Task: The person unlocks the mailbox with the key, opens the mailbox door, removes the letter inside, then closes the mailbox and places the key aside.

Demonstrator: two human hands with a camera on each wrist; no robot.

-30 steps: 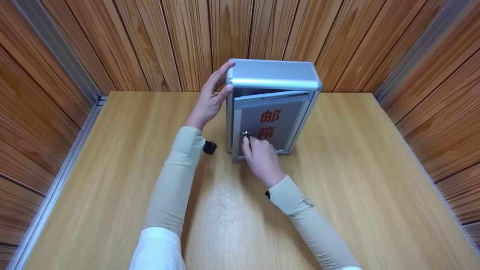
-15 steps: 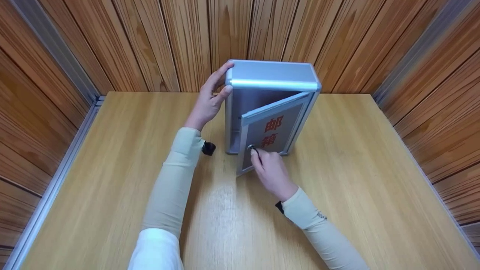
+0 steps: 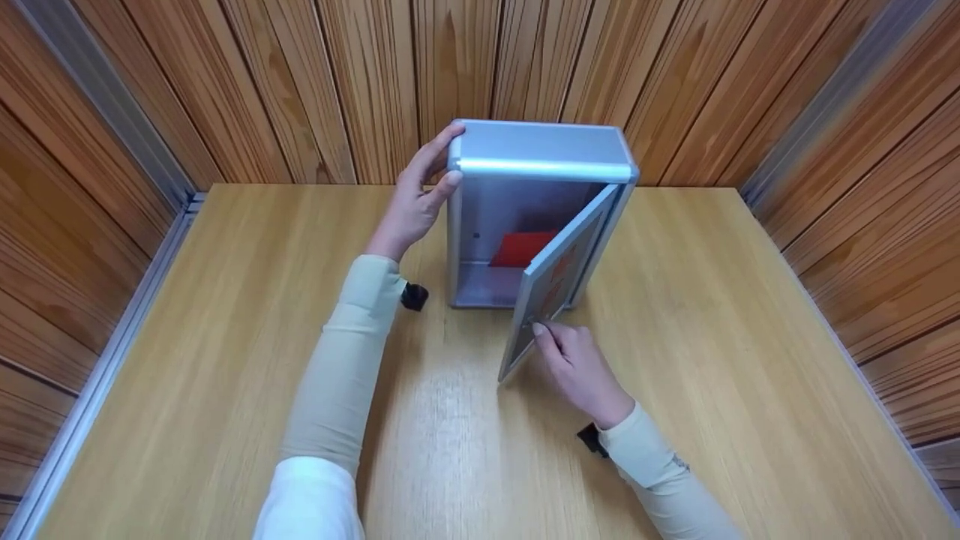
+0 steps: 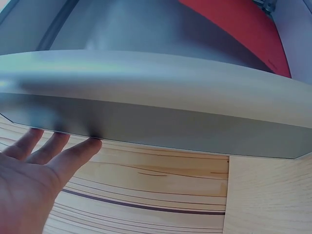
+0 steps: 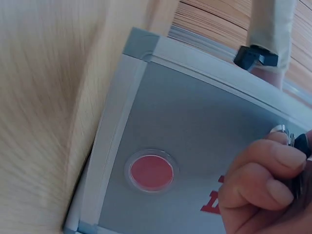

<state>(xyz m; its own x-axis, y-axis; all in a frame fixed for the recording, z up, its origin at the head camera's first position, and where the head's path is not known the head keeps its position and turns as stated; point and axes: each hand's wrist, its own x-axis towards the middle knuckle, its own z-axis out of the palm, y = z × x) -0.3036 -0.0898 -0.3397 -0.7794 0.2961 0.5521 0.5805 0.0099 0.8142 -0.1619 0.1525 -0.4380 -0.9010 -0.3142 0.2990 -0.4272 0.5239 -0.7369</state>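
Observation:
A silver metal mailbox (image 3: 544,142) stands upright on the table, its door (image 3: 536,300) with red characters swung out on the right side. My left hand (image 3: 416,202) grips the box's upper left side, thumb at the front edge and fingers toward the back. In the left wrist view, fingertips touch the box's edge. My right hand (image 3: 581,367) pinches a black-headed key (image 5: 302,144) in the door's lock, fingers curled; much of the key is hidden. Inside the box leans a red envelope-like sheet (image 3: 521,249), partly covered by the door.
The wooden table (image 3: 225,337) carries the box near its back edge. Wood-plank walls (image 3: 337,90) rise behind and on both sides. A round window (image 5: 152,172) showing red sits in the door panel. Black wrist-camera mounts (image 3: 414,296) stick out from the sleeves.
My right hand has pulled the door from slightly ajar to wide, moving toward me and right. The red sheet inside has come into view. My left hand keeps its hold.

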